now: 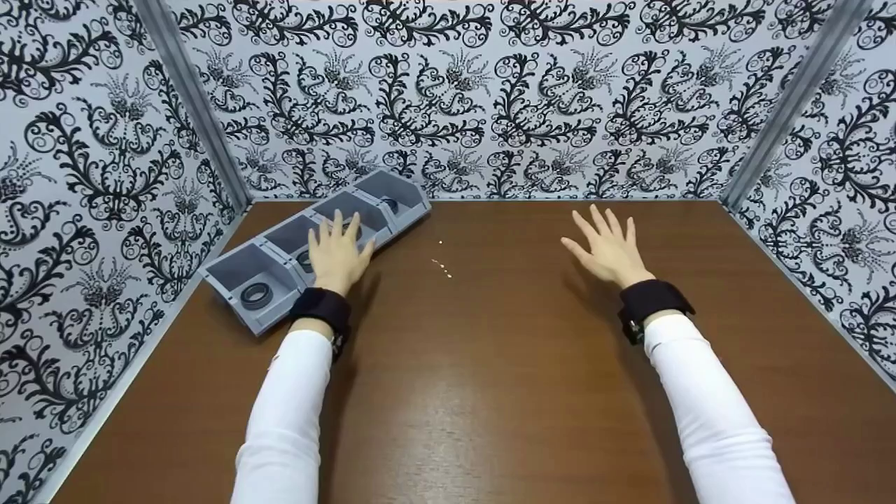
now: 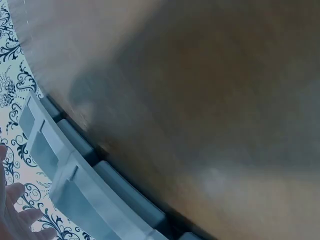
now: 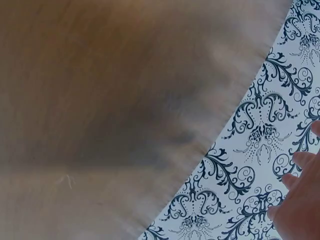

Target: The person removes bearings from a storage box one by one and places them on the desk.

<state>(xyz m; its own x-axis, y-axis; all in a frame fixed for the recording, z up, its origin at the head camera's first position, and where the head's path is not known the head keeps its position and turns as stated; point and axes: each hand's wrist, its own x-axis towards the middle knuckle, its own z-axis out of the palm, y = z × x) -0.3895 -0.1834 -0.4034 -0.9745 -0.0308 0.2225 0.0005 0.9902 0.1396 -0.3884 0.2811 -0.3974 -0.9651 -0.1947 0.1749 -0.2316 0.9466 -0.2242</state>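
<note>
My left hand [image 1: 337,255], fingers spread and straight, hovers in front of a row of grey bins [image 1: 280,318] and covers part of the middle ones. A dark round ring [image 1: 256,295] lies in the nearest bin. Other dark round pieces show in the bins beyond, partly hidden by the hand and the bin walls. Over the right side of the table, my right hand [image 1: 607,248] is held out with its fingers apart and nothing in it. In the left wrist view, the left fingers [image 2: 31,216] appear at the lower left, beside the bins.
The brown wooden table [image 1: 476,364] is bounded by patterned walls [image 1: 448,105] at the back and both sides. Small pale specks [image 1: 442,266] mark the tabletop between the hands. The bins stand at an angle near the back left corner.
</note>
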